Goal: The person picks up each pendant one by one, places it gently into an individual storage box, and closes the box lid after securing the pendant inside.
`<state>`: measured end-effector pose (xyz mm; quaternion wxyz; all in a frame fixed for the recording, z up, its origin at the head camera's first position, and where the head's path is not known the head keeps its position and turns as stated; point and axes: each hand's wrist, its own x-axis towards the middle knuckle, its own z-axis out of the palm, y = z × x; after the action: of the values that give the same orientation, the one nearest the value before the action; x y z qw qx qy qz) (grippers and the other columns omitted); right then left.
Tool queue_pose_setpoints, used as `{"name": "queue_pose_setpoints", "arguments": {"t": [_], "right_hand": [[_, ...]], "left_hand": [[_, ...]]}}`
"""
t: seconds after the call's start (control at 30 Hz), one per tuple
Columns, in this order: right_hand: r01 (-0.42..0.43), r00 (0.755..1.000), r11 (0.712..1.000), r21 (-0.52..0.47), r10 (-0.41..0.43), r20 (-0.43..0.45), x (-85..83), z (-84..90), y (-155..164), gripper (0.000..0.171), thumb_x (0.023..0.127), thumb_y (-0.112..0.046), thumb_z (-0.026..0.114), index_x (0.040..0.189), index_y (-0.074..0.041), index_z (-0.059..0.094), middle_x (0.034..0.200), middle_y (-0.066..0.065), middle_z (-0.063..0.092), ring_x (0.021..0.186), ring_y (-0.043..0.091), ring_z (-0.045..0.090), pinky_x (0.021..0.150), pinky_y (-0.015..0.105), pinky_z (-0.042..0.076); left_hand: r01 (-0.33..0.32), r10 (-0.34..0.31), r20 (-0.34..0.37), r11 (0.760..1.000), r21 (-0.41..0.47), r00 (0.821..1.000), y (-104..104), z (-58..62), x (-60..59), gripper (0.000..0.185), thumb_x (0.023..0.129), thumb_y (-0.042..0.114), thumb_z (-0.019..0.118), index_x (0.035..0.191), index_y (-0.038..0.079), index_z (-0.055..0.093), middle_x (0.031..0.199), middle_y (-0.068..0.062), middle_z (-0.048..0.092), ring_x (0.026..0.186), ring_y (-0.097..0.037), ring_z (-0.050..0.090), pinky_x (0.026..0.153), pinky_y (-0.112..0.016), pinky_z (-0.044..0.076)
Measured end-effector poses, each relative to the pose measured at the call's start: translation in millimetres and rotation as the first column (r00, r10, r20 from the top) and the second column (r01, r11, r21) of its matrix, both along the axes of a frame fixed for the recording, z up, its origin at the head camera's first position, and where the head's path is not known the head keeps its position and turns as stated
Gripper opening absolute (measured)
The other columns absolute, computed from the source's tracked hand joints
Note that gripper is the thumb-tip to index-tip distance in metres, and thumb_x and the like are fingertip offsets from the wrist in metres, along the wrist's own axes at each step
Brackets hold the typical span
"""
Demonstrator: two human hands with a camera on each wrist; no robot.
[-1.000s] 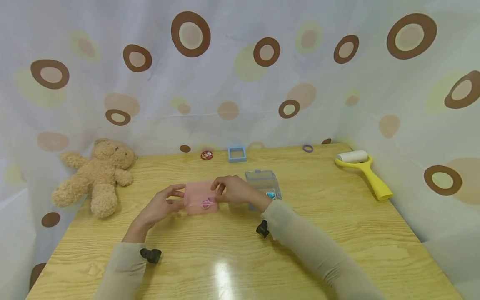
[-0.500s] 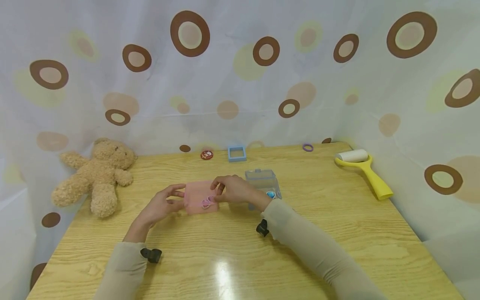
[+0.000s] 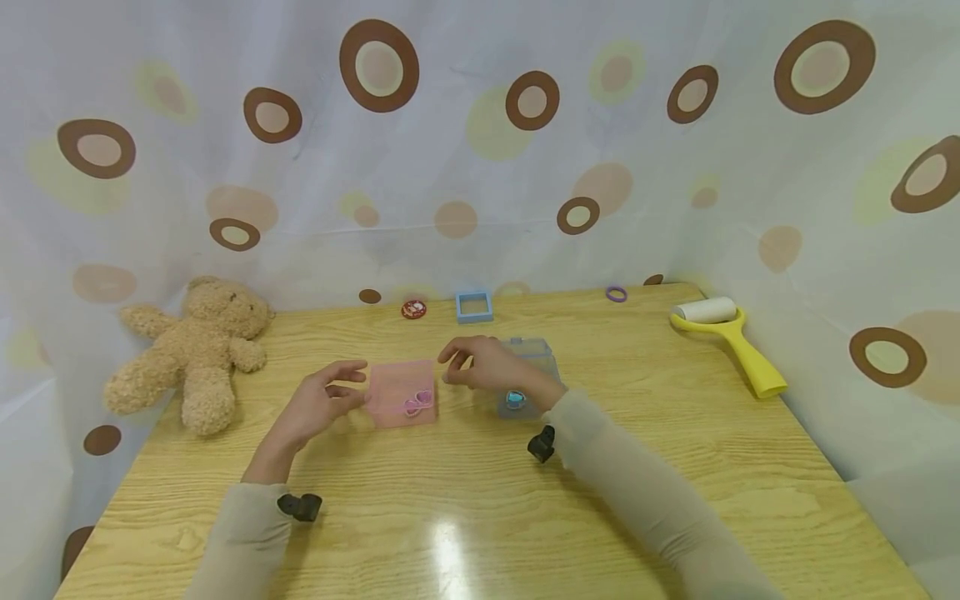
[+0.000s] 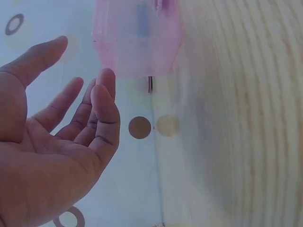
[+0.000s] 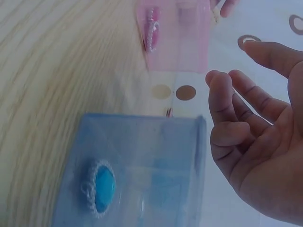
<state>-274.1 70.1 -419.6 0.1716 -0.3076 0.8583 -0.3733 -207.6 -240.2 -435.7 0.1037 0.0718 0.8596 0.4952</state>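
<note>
Basically both hands are loose-fingered and empty: left hand beside the pink box, right hand over the blue box. A careless sleeve could probably knock either box across the tabletop.

Bright, even light with glare on the table; wrist views blurred, head view's edges bowed.

pink box | translucent, closed, flat on table, heart clasp facing near edge | seemingly untouched, between both hands
</note>
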Motion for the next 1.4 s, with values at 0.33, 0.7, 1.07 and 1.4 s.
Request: {"name": "queue_pose_setpoints", "arguments": {"t": [0.33,0.7,1.07,1.4], "right_hand": [[0.05,0.996,0.999,0.014,-0.049,-0.074,-4.8,9.7,28.3,0.03,0.1,-0.03,0.061,0.127,-0.018,0.063,0.111,0.001,0.07,0.089,0.012,0.065,0.076,0.03,0.053],[0.125,0.99,0.992,-0.027,-0.127,-0.058,-12.0,12.1,58.2,0.028,0.1,-0.029,0.06,0.125,-0.016,0.065,0.11,0.005,0.067,0.094,0.024,0.066,0.081,0.034,0.056],[0.203,0.978,0.977,-0.07,-0.206,-0.024,-18.6,9.4,80.2,0.029,0.101,-0.026,0.06,0.125,-0.01,0.065,0.115,0.013,0.066,0.097,0.038,0.067,0.087,0.05,0.056],[0.264,0.964,0.962,-0.065,-0.266,-0.018,-24.0,4.0,94.0,0.027,0.1,-0.024,0.06,0.122,-0.011,0.066,0.113,0.012,0.066,0.098,0.034,0.066,0.087,0.047,0.057]], "left_hand": [[-0.046,0.046,-0.033,0.999,0.023,0.998,15.8,13.4,1.2,0.049,0.099,0.025,0.064,0.145,0.014,0.05,0.137,-0.018,0.056,0.121,-0.033,0.06,0.094,-0.042,0.054],[-0.047,0.051,-0.052,0.995,0.087,0.997,46.4,19.4,-0.2,0.046,0.099,0.021,0.065,0.141,0.009,0.054,0.137,-0.022,0.056,0.123,-0.035,0.06,0.093,-0.039,0.055],[-0.049,0.057,-0.065,0.992,0.119,0.996,79.2,18.1,-2.7,0.04,0.097,0.018,0.067,0.135,0.011,0.059,0.133,-0.015,0.06,0.119,-0.032,0.061,0.095,-0.04,0.054],[-0.032,0.035,-0.015,0.985,0.17,0.999,112.2,13.2,-4.4,0.038,0.095,0.021,0.07,0.131,0.015,0.063,0.133,-0.011,0.06,0.116,-0.027,0.063,0.085,-0.035,0.056]]}}
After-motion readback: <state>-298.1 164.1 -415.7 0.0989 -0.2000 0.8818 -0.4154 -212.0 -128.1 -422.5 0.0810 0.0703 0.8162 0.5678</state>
